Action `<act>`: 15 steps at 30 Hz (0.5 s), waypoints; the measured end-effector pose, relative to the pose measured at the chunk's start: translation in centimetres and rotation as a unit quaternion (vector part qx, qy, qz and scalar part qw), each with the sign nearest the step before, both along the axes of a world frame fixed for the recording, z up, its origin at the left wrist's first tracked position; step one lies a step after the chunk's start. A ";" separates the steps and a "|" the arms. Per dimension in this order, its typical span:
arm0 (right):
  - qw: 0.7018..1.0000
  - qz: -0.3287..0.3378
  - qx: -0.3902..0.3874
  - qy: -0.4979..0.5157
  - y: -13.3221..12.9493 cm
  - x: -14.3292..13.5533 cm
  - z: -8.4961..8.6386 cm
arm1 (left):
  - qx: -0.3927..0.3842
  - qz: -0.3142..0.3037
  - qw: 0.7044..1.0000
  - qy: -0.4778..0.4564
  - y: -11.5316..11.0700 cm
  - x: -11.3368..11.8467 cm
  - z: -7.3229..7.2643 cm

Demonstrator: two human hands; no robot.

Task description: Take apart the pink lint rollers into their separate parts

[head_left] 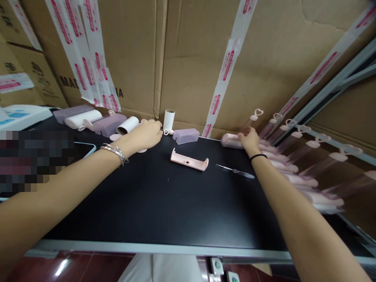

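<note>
Pink holder (231,140): it lies on the right part of the table, at the left end of a slanting row of similar pieces (296,181). Your right hand (250,141) is at its right end, fingers bent down on it; how firmly they close, you cannot tell from this view. Your left hand (147,134) is over the pale pink parts (115,137) at the far left, fingers curled; whether they pinch anything is hidden.

The holder appears to be light, stiff, smooth plastic, likely a little slippery. Grasp it across its long sides near the middle; its rounded ends probably give less purchase. The heart loops (258,112) look thin and are best spared from load. The pink shell (189,160), open side up between your hands, probably bends little, and its upright end tabs seem the parts most liable to snap.

The table (164,207) is black, flat and faintly glossy, with a pale near edge. A screwdriver (235,170) lies right of the shell; a lilac cover (186,135) and an upright white tube (169,119) are beyond it. Taped cardboard (194,78) forms the far wall, a metal frame (340,84) slants at the right, and red-brown tiles (85,268) show below.
</note>
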State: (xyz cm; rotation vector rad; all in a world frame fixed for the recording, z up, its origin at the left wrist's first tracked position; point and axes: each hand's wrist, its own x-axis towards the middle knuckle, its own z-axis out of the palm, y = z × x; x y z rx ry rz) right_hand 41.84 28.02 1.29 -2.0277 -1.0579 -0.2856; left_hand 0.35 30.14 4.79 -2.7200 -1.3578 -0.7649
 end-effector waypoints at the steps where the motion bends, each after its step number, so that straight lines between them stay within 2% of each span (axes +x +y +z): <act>1: 1.000 -0.007 -0.006 -0.009 -0.1 -0.1 -0.1 | -0.012 0.024 0.999 0.036 -0.4 -0.4 0.1; 7: 0.998 -0.032 -0.042 -0.038 -1.1 -1.5 -0.3 | -0.084 0.118 0.969 0.201 -3.1 -2.6 1.2; 11: 0.997 -0.014 -0.030 -0.068 -2.7 -4.1 0.3 | -0.116 0.114 0.952 0.260 -3.8 -3.7 0.7; 14: 0.989 0.044 0.003 -0.143 -4.3 -7.8 1.4 | -0.078 0.084 0.960 0.257 -3.2 -4.0 -0.7; 15: 0.970 0.110 0.023 -0.217 -4.7 -9.2 1.9 | -0.067 0.077 0.962 0.254 -2.8 -3.9 -1.1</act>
